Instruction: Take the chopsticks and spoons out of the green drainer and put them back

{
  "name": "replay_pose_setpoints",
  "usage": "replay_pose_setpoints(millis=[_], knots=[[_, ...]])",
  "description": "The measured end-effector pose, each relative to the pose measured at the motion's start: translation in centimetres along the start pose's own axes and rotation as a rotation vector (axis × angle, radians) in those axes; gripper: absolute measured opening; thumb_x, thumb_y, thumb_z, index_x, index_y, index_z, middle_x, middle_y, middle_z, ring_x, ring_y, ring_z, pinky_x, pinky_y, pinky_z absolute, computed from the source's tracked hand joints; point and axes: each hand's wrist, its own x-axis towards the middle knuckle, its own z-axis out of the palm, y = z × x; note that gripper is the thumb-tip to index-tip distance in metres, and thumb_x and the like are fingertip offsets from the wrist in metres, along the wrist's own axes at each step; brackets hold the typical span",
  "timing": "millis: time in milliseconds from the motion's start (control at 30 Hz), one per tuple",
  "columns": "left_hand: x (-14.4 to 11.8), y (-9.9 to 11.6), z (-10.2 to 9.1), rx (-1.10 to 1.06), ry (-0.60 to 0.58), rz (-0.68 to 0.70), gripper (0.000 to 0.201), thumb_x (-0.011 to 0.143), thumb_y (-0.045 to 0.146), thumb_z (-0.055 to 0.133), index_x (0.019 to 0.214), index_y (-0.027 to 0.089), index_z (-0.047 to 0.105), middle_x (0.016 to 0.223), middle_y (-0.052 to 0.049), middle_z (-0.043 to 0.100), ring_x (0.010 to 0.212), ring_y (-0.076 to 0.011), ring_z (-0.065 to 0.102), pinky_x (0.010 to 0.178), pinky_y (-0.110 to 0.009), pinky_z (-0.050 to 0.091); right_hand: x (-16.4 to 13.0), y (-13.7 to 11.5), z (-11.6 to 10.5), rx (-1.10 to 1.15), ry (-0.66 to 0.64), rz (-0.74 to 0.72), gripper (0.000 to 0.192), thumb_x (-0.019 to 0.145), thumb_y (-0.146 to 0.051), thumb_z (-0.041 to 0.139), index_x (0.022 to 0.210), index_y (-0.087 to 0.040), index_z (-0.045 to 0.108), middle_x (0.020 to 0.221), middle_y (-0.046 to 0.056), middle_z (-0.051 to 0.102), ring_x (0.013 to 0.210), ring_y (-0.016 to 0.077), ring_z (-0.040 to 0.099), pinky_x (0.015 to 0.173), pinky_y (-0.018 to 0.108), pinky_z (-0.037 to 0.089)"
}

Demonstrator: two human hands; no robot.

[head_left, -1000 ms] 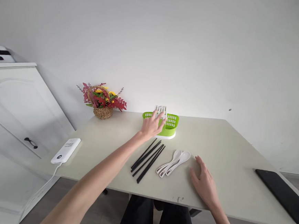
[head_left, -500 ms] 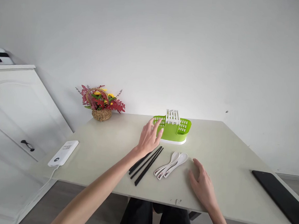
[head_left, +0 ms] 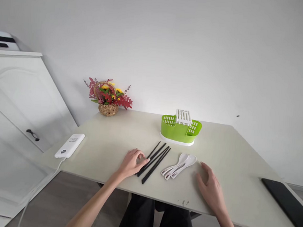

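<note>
Several black chopsticks (head_left: 157, 165) lie loosely fanned on the table. At their left side is my left hand (head_left: 133, 163), fingers bent and thumb apart, with the thumb tip over or against the nearest chopsticks; I cannot tell if it touches them. Three white spoons (head_left: 180, 166) overlap in a small pile to the right, printed marks on their handle ends. Beside the spoon bowls my right hand (head_left: 211, 188) rests on the tabletop, open and holding nothing. Farther back stands a green cutlery holder (head_left: 177, 132) with a white slotted top piece and a white base.
A wicker basket of artificial flowers (head_left: 108, 109) stands at the table's back left. A white power bank (head_left: 70, 145) with a cable lies near the left edge. The black phone-like slab (head_left: 286, 204) is at the right edge. A white cabinet (head_left: 18, 99) adjoins on the left.
My left hand has come back from in front of the green holder to the left side of the chopsticks. My right hand stays beside the spoons. The camera view has shifted slightly.
</note>
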Motion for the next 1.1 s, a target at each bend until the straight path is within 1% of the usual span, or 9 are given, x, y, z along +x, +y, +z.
replay_pose_setpoints(millis=[100,200,300,433,533,633,833,967,1100], knots=[[-0.2,-0.2,0.0,-0.012,0.001,-0.013,0.029,0.093,0.051,0.064,0.092,0.023,0.064,0.092,-0.004,0.068,0.088,-0.0224,0.065,0.093,-0.04,0.048,-0.1,-0.1,-0.1,-0.018,-0.007,0.003,0.062,0.093,-0.055,0.044,0.146,-0.023,0.048,0.146,0.01,0.061,0.114,0.0295,0.066,0.098,0.045,0.05],[-0.2,-0.4,0.1,-0.019,0.003,-0.026,0.027,0.09,0.049,0.067,0.09,0.023,0.065,0.092,-0.004,0.068,0.091,-0.0235,0.065,0.092,-0.04,0.048,-0.1,0.0,0.0,-0.024,-0.011,0.003,0.062,0.093,-0.055,0.045,0.145,-0.024,0.049,0.146,0.009,0.061,0.12,0.0301,0.063,0.099,0.045,0.049],[-0.2,-0.6,0.3,-0.028,-0.002,-0.036,0.026,0.091,0.049,0.067,0.089,0.023,0.065,0.091,-0.004,0.068,0.091,-0.0236,0.066,0.093,-0.04,0.048,0.0,0.0,0.1,-0.026,-0.01,0.003,0.062,0.092,-0.055,0.045,0.145,-0.023,0.049,0.146,0.009,0.061,0.124,0.031,0.061,0.1,0.045,0.049],[-0.2,-1.1,0.3,-0.031,-0.006,-0.034,0.025,0.093,0.047,0.063,0.091,0.022,0.064,0.091,-0.004,0.068,0.091,-0.0228,0.065,0.093,-0.04,0.048,0.0,0.1,0.2,-0.029,-0.021,0.022,0.063,0.092,-0.055,0.045,0.146,-0.023,0.049,0.147,0.009,0.061,0.121,0.0308,0.063,0.1,0.046,0.05],[-0.2,-1.3,0.0,-0.041,-0.028,-0.025,0.023,0.096,0.045,0.06,0.092,0.023,0.064,0.091,-0.004,0.069,0.091,-0.022,0.066,0.092,-0.038,0.048,-0.1,0.2,0.2,-0.024,-0.016,0.003,0.062,0.092,-0.054,0.046,0.145,-0.023,0.049,0.146,0.009,0.061,0.126,0.0311,0.061,0.102,0.046,0.049],[-0.1,-1.2,-0.3,-0.026,-0.049,-0.049,0.024,0.096,0.045,0.06,0.09,0.022,0.065,0.09,-0.004,0.069,0.09,-0.0219,0.066,0.089,-0.037,0.049,-0.1,0.2,0.3,-0.017,-0.007,-0.016,0.061,0.092,-0.053,0.045,0.145,-0.024,0.05,0.145,0.009,0.061,0.129,0.0318,0.059,0.102,0.047,0.049],[-0.2,-0.9,-0.1,0.089,-0.017,-0.13,0.027,0.098,0.046,0.059,0.087,0.022,0.065,0.093,-0.006,0.072,0.09,-0.0239,0.068,0.088,-0.038,0.048,-0.1,0.2,0.4,0.001,-0.012,-0.006,0.06,0.093,-0.054,0.044,0.144,-0.023,0.05,0.147,0.01,0.06,0.131,0.0324,0.058,0.106,0.048,0.047],[-0.5,-0.7,-0.1,0.278,0.012,-0.145,0.028,0.101,0.04,0.056,0.084,0.02,0.065,0.092,-0.011,0.072,0.093,-0.0285,0.068,0.089,-0.042,0.046,-0.1,0.3,0.3,-0.001,-0.016,-0.019,0.059,0.094,-0.054,0.044,0.144,-0.023,0.049,0.146,0.01,0.06,0.133,0.032,0.057,0.107,0.048,0.046],[0.0,-0.3,-0.8,0.434,-0.08,-0.16,0.021,0.094,0.027,0.063,0.075,0.019,0.063,0.083,-0.014,0.071,0.084,-0.0319,0.07,0.086,-0.044,0.046,-0.1,0.4,0.4,-0.009,-0.019,-0.018,0.058,0.093,-0.055,0.044,0.143,-0.024,0.05,0.145,0.01,0.062,0.13,0.0322,0.059,0.104,0.048,0.048]])
